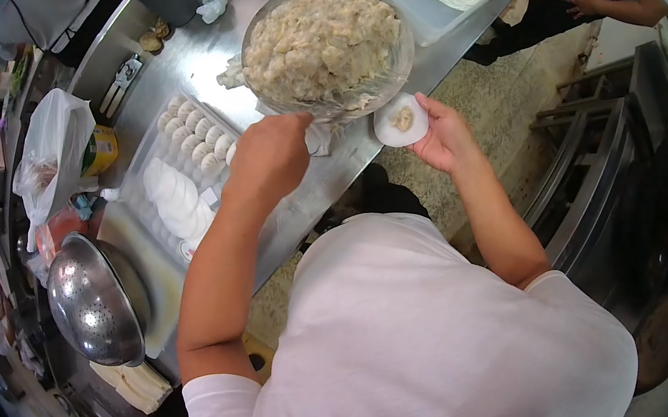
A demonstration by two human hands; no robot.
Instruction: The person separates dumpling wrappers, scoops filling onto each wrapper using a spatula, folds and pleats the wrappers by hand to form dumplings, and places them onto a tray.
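Note:
My right hand (444, 136) holds a round white dough wrapper (388, 135), thumb at its edge and fingers beneath. A small dab of pale filling (402, 119) lies at the wrapper's middle. Closed into a fist, my left hand (274, 153) is at the near rim of a large bowl. Whatever it grips, if anything, is hidden. Pale, lumpy filling (320, 37) is heaped high in that bowl, with clear plastic film (397, 82) round the edge. Left of my left hand, a plastic tray (142, 149) carries rows of filled dumplings (202, 137) and overlapping wrappers (172, 196).
A steel table (273, 259) supports these things. A clear tub (432, 27) with white dough stands behind the bowl. At left are a perforated metal colander (89, 304), a plastic bag (58, 131) and a yellow can (100, 149). Other people stand at upper right and lower left.

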